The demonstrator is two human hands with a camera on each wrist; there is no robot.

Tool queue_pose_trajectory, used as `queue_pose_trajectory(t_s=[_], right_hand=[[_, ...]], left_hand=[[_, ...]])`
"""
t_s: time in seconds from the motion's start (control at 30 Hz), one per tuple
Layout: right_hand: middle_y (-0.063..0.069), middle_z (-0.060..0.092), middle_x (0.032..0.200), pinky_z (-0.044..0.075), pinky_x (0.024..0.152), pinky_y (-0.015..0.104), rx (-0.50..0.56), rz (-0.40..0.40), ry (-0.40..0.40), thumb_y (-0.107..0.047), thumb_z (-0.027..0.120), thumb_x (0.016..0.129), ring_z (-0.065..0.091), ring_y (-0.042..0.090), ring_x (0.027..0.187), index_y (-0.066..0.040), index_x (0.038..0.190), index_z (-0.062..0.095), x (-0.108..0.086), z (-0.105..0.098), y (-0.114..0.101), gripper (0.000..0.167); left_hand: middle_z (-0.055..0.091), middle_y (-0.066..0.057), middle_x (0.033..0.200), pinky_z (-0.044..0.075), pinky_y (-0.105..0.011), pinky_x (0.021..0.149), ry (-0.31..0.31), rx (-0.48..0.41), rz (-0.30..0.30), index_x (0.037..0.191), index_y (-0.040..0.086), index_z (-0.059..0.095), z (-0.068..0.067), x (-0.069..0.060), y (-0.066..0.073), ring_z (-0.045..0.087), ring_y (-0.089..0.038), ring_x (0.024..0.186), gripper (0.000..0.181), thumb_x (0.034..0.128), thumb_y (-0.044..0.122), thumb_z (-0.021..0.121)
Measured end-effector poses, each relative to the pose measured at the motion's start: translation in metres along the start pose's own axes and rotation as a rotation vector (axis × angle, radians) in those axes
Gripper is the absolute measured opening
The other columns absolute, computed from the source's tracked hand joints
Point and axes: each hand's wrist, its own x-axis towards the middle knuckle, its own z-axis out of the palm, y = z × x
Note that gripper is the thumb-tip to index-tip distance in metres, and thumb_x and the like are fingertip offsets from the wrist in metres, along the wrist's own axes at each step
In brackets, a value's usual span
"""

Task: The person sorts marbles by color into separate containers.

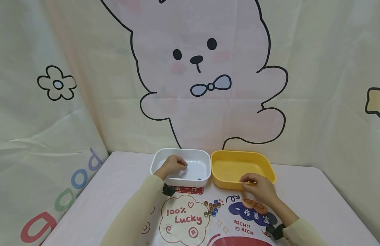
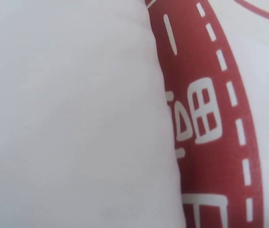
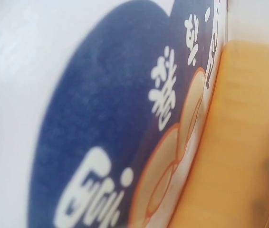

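My left hand [image 1: 174, 164] reaches over the white tray [image 1: 205, 167], fingertips together above its floor. A small dark-blue speck shows at those fingertips, seemingly a marble pinched there. One blue marble [image 1: 199, 179] lies on the tray's floor near the front wall. Over the front rim of the yellow tray [image 1: 222, 182] my right hand [image 1: 260, 187] is bent, thumb and forefinger close together; whether something is between them cannot be made out. On the table, in front of the trays, lies a loose cluster of blue and amber marbles [image 1: 213, 207].
Both trays stand side by side at the back of the table [image 1: 122, 171], against a hanging cloth [image 1: 202, 112] with a cartoon bear. The right wrist view shows the yellow tray's outer wall [image 3: 239, 123] close to printed blue clouds.
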Motion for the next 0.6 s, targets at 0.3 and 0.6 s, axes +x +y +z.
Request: queue_pose_trajectory(t_s=[0.3, 0.6], right_hand=[[-0.01, 0.068, 0.089, 0.052, 0.084, 0.032, -0.011, 0.003, 0.003, -0.017, 0.071, 0.084, 0.058, 0.012, 0.088, -0.025, 0.089, 0.07, 0.0002, -0.0004, -0.0018, 0.01], [-0.009, 0.069, 0.09, 0.052, 0.085, 0.036, 0.0, 0.025, -0.015, -0.018, 0.071, 0.085, 0.058, 0.013, 0.089, -0.023, 0.09, 0.07, 0.0006, -0.0023, -0.0038, 0.008]], left_hand=[[0.067, -0.001, 0.084, 0.042, -0.025, 0.067, -0.027, 0.034, -0.033, 0.086, 0.012, 0.074, 0.0001, -0.0025, 0.0022, 0.054, -0.015, 0.077, 0.007, 0.0791, 0.009, 0.073], [0.068, 0.001, 0.085, 0.044, -0.027, 0.074, -0.039, 0.064, -0.048, 0.086, 0.013, 0.073, -0.0007, -0.003, 0.0018, 0.056, -0.014, 0.08, 0.007, 0.0798, 0.01, 0.073]])
